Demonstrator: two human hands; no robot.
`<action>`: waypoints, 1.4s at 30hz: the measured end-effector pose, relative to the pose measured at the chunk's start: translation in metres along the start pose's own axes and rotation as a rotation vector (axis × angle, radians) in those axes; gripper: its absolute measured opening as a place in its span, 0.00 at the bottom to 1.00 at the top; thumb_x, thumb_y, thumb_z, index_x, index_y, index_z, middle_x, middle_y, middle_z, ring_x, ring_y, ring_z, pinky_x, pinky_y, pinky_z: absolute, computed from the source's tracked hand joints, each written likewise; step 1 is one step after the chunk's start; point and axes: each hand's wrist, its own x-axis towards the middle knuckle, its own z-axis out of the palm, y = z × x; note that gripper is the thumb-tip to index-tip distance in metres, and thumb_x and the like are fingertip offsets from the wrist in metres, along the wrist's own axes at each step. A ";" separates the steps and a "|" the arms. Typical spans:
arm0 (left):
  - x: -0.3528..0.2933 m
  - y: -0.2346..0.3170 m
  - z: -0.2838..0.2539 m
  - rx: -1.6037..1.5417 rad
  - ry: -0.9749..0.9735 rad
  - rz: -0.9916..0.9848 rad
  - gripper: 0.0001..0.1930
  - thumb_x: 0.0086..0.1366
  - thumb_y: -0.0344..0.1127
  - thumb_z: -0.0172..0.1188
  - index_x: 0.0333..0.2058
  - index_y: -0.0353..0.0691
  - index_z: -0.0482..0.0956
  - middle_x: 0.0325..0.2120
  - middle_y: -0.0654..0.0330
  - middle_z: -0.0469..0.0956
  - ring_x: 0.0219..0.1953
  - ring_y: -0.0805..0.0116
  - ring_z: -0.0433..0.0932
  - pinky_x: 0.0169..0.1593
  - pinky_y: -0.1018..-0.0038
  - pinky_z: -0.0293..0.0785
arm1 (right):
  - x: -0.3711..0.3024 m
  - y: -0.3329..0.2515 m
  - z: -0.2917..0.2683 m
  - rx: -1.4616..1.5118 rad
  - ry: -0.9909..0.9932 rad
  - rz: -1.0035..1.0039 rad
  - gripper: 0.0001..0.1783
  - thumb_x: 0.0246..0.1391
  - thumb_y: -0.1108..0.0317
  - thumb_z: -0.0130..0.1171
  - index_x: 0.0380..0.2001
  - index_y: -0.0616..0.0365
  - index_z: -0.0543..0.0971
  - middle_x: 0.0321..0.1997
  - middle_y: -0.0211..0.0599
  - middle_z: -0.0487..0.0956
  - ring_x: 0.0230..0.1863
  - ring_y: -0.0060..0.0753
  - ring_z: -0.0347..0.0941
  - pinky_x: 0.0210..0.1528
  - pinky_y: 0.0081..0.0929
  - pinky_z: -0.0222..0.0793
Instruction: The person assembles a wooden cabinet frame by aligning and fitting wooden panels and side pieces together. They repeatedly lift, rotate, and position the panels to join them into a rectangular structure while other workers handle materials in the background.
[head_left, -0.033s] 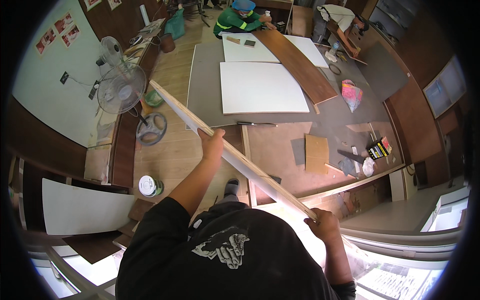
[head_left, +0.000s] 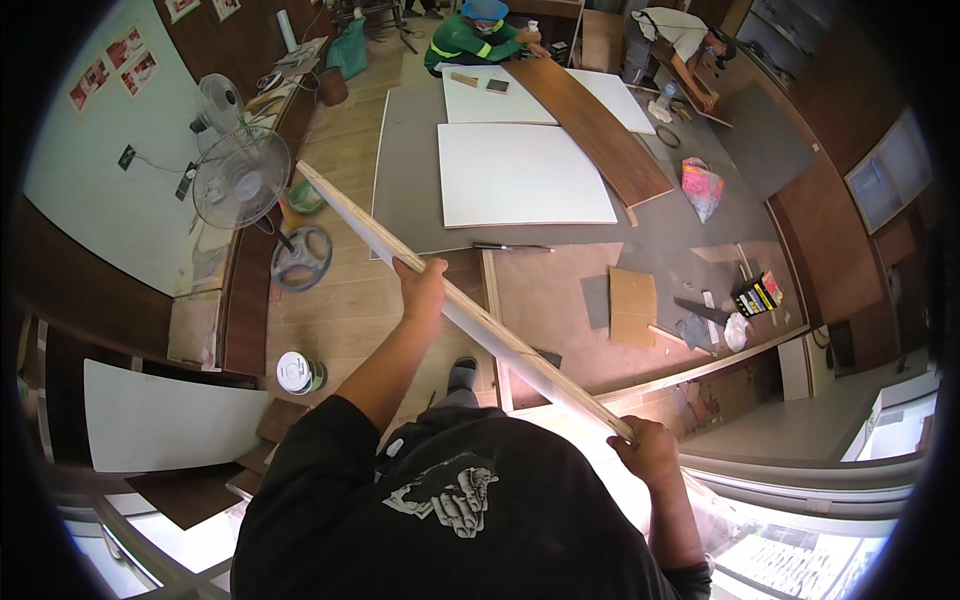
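Observation:
A long plywood board (head_left: 515, 348) with a pale face is held on edge, slanting across the front of my body from far left to near right. My left hand (head_left: 422, 290) grips it partway along, fingers wrapped over the edge. Around the near right end, my right hand (head_left: 648, 448) is closed. Beyond the board stands a large worktable (head_left: 410, 170) carrying white panels (head_left: 525, 175) and a long brown wood panel (head_left: 600, 140). A thin dark-handled tool (head_left: 510, 247) lies close to the table's near side.
At left are a standing fan (head_left: 243, 178) and a paint bucket (head_left: 300, 372). Cardboard (head_left: 633, 307), a black box (head_left: 757, 294) and a pink plastic bag (head_left: 702, 188) lie on the right side. Two co-workers work at the far side, one in a green top (head_left: 465, 45).

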 end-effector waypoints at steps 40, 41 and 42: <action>0.003 -0.008 -0.012 0.038 -0.032 0.068 0.54 0.61 0.38 0.63 0.75 0.27 0.36 0.71 0.36 0.56 0.72 0.47 0.59 0.73 0.66 0.54 | -0.008 -0.003 0.011 -0.020 0.079 -0.019 0.15 0.52 0.53 0.72 0.33 0.51 0.84 0.29 0.41 0.84 0.34 0.50 0.82 0.39 0.46 0.77; 0.005 -0.009 -0.012 0.042 -0.030 0.061 0.54 0.61 0.38 0.63 0.75 0.27 0.36 0.71 0.36 0.56 0.73 0.48 0.58 0.74 0.66 0.54 | -0.008 -0.001 0.012 -0.017 0.084 -0.023 0.15 0.52 0.53 0.72 0.33 0.51 0.84 0.29 0.41 0.84 0.34 0.50 0.82 0.40 0.46 0.77; 0.007 -0.013 -0.013 0.036 -0.031 0.078 0.54 0.61 0.38 0.63 0.75 0.27 0.36 0.71 0.37 0.57 0.72 0.48 0.58 0.73 0.66 0.54 | -0.008 0.000 0.012 -0.015 0.088 -0.028 0.15 0.53 0.53 0.72 0.33 0.51 0.84 0.29 0.41 0.84 0.34 0.50 0.82 0.40 0.46 0.77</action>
